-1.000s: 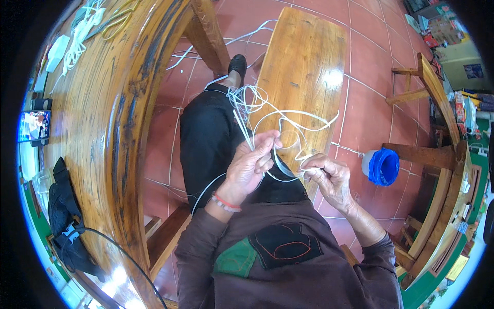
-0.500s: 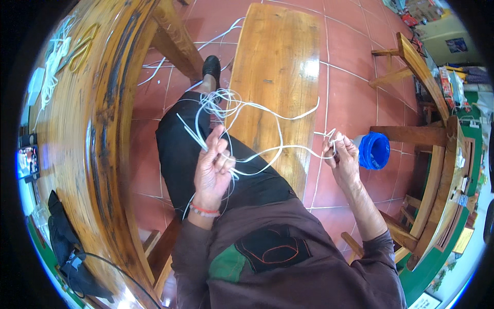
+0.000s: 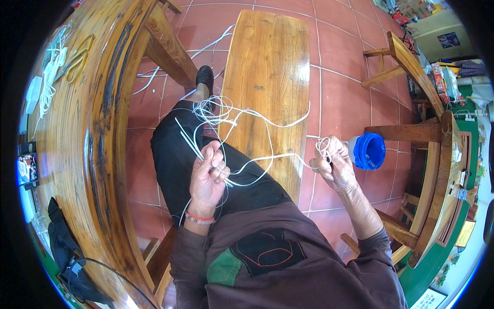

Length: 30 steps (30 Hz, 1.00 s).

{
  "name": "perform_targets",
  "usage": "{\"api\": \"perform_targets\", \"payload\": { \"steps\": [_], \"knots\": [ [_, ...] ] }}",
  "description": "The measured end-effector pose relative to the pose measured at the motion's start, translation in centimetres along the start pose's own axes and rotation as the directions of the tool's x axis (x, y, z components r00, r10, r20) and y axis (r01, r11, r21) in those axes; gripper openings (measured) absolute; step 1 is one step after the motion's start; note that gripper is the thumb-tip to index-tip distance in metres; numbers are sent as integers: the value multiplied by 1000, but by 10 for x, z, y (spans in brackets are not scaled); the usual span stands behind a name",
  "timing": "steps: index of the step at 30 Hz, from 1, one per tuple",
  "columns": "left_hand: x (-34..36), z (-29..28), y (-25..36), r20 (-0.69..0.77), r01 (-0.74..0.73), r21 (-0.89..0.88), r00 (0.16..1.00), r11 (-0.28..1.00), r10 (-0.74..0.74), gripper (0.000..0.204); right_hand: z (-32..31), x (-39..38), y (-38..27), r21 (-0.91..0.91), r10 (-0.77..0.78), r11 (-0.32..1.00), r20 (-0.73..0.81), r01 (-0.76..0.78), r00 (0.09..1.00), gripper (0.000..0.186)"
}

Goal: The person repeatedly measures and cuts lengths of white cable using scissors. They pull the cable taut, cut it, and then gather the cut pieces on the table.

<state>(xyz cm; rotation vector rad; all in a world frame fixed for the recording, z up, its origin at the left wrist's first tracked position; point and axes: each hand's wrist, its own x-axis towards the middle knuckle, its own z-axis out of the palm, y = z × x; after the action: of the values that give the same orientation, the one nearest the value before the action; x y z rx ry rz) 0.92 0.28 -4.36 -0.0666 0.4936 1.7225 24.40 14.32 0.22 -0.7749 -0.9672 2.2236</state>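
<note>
Between my hands runs a long white cord (image 3: pixel 274 156), thin and flat like a plastic strip. My left hand (image 3: pixel 208 172) is closed round several strands above my dark trousers; their loose ends stick out past the fingers. Beyond it, a tangle of loops (image 3: pixel 211 109) lies over my knee and the near edge of the bench, and one end trails across the wood. To the right, my right hand (image 3: pixel 334 164) pinches the cord, with small coils of it standing above the fingertips.
A wooden bench (image 3: pixel 267 56) stands ahead of me. On the left table (image 3: pixel 77 154) lie gold-handled scissors (image 3: pixel 80 62) and a white cord bundle (image 3: pixel 50 82). A blue-lined bin (image 3: pixel 369 151) sits right of my right hand, by a wooden chair (image 3: pixel 435 134). More strips lie on the tiled floor.
Small coils now stand up at my right fingertips, where a small loop was before. The view has shifted slightly; my left hand keeps its grip on the strands.
</note>
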Motion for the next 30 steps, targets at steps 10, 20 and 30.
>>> {"api": "perform_targets", "payload": {
  "steps": [10,20,30],
  "knots": [
    [-5,6,3,-4,-40,60,999,997,41,22,-183,-23,-25,-282,-25,945,-565,-165,825,15],
    [3,17,-10,-3,35,209,999,977,-35,23,-380,-104,-27,-598,-423,653,-797,-465,431,16],
    [-5,32,-13,90,-47,373,996,927,14,45,-90,36,-8,-828,47,-547,117,123,992,36]
  ]
}}
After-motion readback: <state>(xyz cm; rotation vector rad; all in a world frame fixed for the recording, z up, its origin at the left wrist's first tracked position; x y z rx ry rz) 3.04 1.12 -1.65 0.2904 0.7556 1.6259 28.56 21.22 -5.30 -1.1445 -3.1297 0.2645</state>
